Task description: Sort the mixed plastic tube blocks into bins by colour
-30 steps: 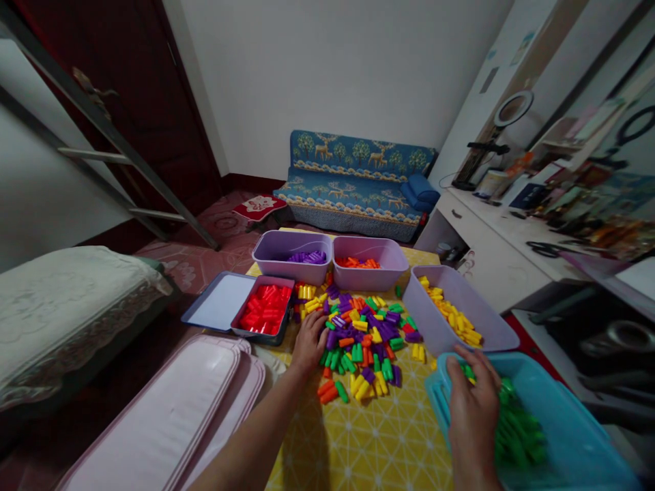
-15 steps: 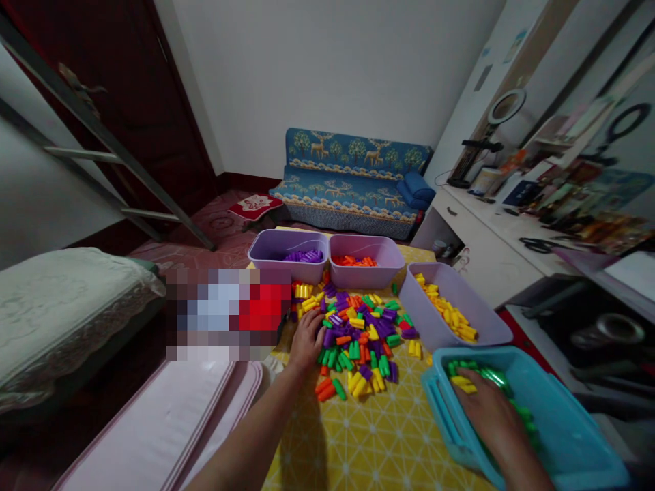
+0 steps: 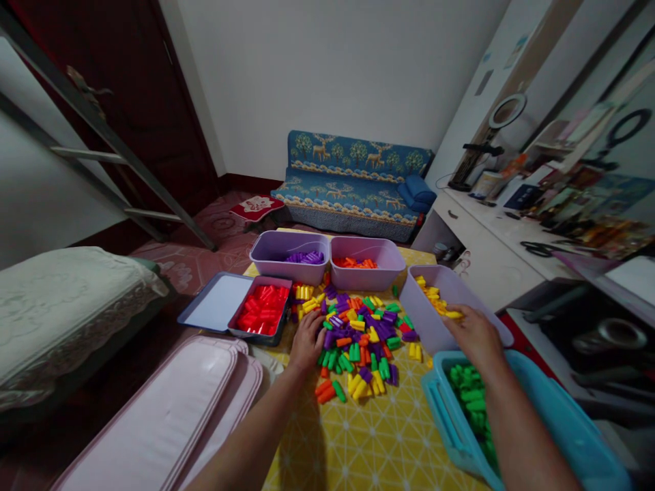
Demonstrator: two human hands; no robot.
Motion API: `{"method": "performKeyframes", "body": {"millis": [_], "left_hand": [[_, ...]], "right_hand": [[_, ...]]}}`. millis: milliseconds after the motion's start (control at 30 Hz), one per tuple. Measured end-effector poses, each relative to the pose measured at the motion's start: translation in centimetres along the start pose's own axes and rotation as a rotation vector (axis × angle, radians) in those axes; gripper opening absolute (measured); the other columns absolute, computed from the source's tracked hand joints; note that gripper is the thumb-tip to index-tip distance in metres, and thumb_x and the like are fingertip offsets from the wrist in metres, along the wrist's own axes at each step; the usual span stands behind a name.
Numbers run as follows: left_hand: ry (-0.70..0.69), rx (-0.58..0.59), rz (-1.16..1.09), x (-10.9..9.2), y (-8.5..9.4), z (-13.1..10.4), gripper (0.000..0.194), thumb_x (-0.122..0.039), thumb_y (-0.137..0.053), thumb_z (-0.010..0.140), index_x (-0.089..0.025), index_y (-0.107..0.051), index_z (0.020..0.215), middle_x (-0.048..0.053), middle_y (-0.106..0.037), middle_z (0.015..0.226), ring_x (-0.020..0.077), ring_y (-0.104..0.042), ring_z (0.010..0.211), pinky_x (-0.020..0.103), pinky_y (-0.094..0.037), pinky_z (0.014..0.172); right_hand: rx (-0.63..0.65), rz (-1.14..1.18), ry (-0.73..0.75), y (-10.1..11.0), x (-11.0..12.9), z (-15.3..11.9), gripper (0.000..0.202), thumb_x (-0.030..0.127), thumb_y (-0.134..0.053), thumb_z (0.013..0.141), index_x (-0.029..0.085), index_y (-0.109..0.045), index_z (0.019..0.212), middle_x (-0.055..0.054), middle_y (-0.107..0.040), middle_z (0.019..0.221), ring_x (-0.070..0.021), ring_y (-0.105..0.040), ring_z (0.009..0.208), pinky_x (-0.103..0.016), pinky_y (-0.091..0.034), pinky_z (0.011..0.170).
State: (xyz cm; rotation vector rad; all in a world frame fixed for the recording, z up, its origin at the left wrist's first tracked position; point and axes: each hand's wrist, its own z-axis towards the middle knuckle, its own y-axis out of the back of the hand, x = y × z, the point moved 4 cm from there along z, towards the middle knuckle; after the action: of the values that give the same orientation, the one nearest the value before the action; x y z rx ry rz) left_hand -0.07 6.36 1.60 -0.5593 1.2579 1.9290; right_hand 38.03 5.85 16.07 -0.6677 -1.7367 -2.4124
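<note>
A mixed pile of small finger-shaped plastic pieces (image 3: 361, 334) in yellow, green, purple and orange lies on the table. At the pile's left side rests my left hand (image 3: 307, 339), its fingers apart and touching the pieces. Over the near end of the lilac bin (image 3: 484, 327) reaches my right hand (image 3: 475, 333), fingers closed on a yellow plastic piece (image 3: 453, 314); how many it holds is partly hidden. Yellow pieces (image 3: 430, 294) lie inside that bin. My right forearm crosses above the turquoise bin (image 3: 557, 416), which contains green pieces (image 3: 471, 399).
Along the far edge stand a purple bin (image 3: 289, 271) with purple pieces and a pinkish bin (image 3: 366, 278) with orange ones. An open tin (image 3: 284, 326) of red pieces is at left, by pink padded panels (image 3: 168, 409). Yellow patterned cloth (image 3: 358, 443) covers the table.
My right hand has moved from the turquoise bin, up and away, to the lilac bin, carrying yellow. My left hand stays at the pile. The red-filled tin, blurred out before, now shows.
</note>
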Motion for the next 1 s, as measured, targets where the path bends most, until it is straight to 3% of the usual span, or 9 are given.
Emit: {"method": "performKeyframes", "body": {"millis": [67, 233, 333, 433, 567, 633, 733, 833, 1000], "left_hand": [[-0.002, -0.002, -0.002, 0.0, 0.0, 0.0, 0.03, -0.026, -0.05, 0.092, -0.023, -0.065, 0.118, 0.008, -0.06, 0.132, 0.0247, -0.05, 0.128, 0.048, -0.042, 0.111], [-0.008, 0.005, 0.014, 0.3, -0.2, -0.1, 0.031, -0.027, -0.05, 0.093, -0.022, -0.064, 0.119, 0.009, -0.058, 0.134, 0.0242, -0.048, 0.13, 0.047, -0.041, 0.112], [-0.01, -0.003, 0.019, 0.3, -0.2, -0.1, 0.031, -0.027, -0.05, 0.093, -0.023, -0.064, 0.12, 0.008, -0.059, 0.133, 0.024, -0.049, 0.129, 0.048, -0.042, 0.112], [-0.018, -0.009, 0.015, 0.1, -0.1, 0.0, 0.031, -0.026, -0.051, 0.092, -0.024, -0.064, 0.119, 0.008, -0.061, 0.13, 0.0242, -0.051, 0.128, 0.048, -0.043, 0.11], [-0.02, -0.012, 0.011, 0.0, 0.0, 0.0, 0.031, -0.026, -0.051, 0.091, -0.024, -0.065, 0.119, 0.008, -0.061, 0.13, 0.0246, -0.051, 0.127, 0.049, -0.044, 0.11], [-0.016, -0.014, 0.01, 0.1, 0.0, 0.0, 0.031, -0.026, -0.051, 0.091, -0.024, -0.065, 0.119, 0.008, -0.06, 0.131, 0.0243, -0.051, 0.128, 0.049, -0.043, 0.11], [-0.014, -0.006, 0.006, 0.2, -0.1, -0.1, 0.031, -0.026, -0.049, 0.092, -0.025, -0.064, 0.12, 0.007, -0.06, 0.131, 0.0236, -0.051, 0.128, 0.048, -0.042, 0.112], [-0.011, 0.002, -0.001, 0.2, -0.2, -0.1, 0.032, -0.027, -0.048, 0.092, -0.024, -0.064, 0.12, 0.007, -0.059, 0.132, 0.0236, -0.05, 0.129, 0.047, -0.04, 0.113], [0.003, 0.003, -0.003, 0.1, 0.0, -0.1, 0.032, -0.027, -0.049, 0.092, -0.023, -0.063, 0.121, 0.008, -0.059, 0.133, 0.0243, -0.049, 0.13, 0.048, -0.041, 0.112]], "right_hand": [[-0.063, -0.048, -0.006, -1.7, 0.7, 1.8, 0.047, 0.037, -0.052, 0.076, 0.011, -0.066, 0.112, -0.017, -0.068, 0.105, -0.0258, -0.064, 0.095, -0.036, -0.048, 0.085], [0.138, -0.094, -0.065, -5.6, 0.7, 3.2, 0.048, 0.046, -0.059, 0.079, 0.012, -0.066, 0.112, -0.017, -0.07, 0.104, -0.0284, -0.065, 0.097, -0.039, -0.048, 0.085], [0.173, -0.121, -0.109, -5.5, 1.1, 2.6, 0.05, 0.051, -0.061, 0.078, 0.015, -0.067, 0.112, -0.018, -0.07, 0.105, -0.0312, -0.066, 0.097, -0.044, -0.048, 0.086], [0.052, -0.04, -0.075, -4.3, 3.0, 1.5, 0.05, 0.047, -0.065, 0.075, 0.015, -0.066, 0.114, -0.018, -0.069, 0.11, -0.0316, -0.063, 0.102, -0.048, -0.046, 0.092], [-0.102, 0.337, 0.106, -4.8, 7.3, -2.3, 0.047, 0.048, -0.058, 0.08, 0.017, -0.064, 0.114, -0.015, -0.066, 0.117, -0.0281, -0.058, 0.112, -0.049, -0.04, 0.104], [-0.065, 0.535, 0.156, -6.6, 9.1, -5.3, 0.044, 0.051, -0.058, 0.082, 0.019, -0.065, 0.112, -0.013, -0.066, 0.116, -0.0271, -0.057, 0.114, -0.049, -0.039, 0.106], [-0.031, 0.678, 0.106, -9.9, 10.2, -10.6, 0.051, 0.053, -0.069, 0.075, 0.021, -0.065, 0.114, -0.013, -0.062, 0.125, -0.0288, -0.052, 0.121, -0.053, -0.035, 0.11], [-0.058, 0.701, 0.018, -12.3, 10.0, -15.0, 0.064, 0.055, -0.076, 0.068, 0.024, -0.061, 0.122, -0.013, -0.053, 0.139, -0.0316, -0.045, 0.131, -0.055, -0.029, 0.114], [-0.005, 0.475, 0.203, -13.7, 10.5, -18.3, 0.072, 0.055, -0.076, 0.07, 0.03, -0.054, 0.133, -0.012, -0.037, 0.155, -0.0361, -0.03, 0.142, -0.063, -0.013, 0.117]]}}
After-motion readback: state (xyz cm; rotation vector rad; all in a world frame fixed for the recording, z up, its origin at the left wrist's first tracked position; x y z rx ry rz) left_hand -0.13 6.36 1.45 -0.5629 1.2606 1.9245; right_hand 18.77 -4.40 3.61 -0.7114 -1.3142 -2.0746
